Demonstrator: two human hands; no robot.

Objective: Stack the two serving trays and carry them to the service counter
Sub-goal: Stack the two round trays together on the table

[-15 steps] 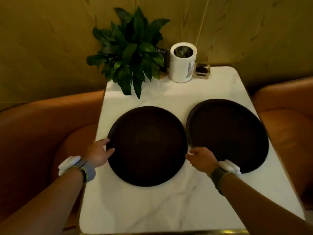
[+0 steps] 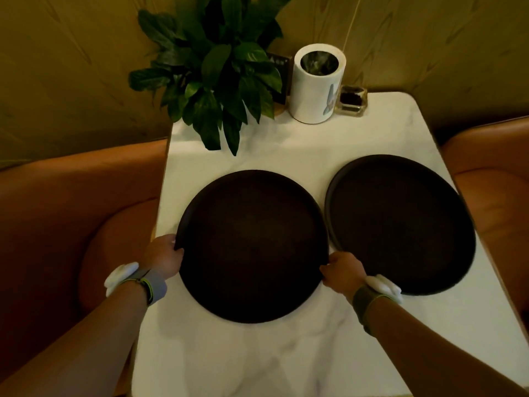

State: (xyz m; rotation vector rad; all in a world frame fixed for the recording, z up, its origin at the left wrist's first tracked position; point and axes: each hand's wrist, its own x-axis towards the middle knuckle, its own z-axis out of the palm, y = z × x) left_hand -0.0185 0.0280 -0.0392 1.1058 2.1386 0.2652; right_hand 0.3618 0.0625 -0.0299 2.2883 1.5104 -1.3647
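Your left hand [image 2: 164, 255] is curled onto the left rim of the nearer tray [image 2: 252, 245], fingers tucked under its edge and thumb on top, and your right hand [image 2: 342, 272] is closed the same way on the opposite rim, so the tray spans the space between your two hands. Gripping it at opposite sides like this keeps the wide, flat disc level when it comes up, which looks like the reason for the symmetric hold. Whether the tray has cleared the white marbled surface [image 2: 257, 362] yet or still rests on it, you cannot tell from here. The second tray [image 2: 400, 224] lies flat just beyond and to the outside of your right hand, its rim almost touching the one you hold, so stacking should need only a short lift and a sideways carry over it. The two are not yet stacked. Farther out from your hands, at the far end of the surface, stand a leafy plant [image 2: 211, 73] and a white cylinder holder [image 2: 317, 84], well clear of that sideways path. Padded orange seats [image 2: 57, 213] flank the surface outside each forearm.
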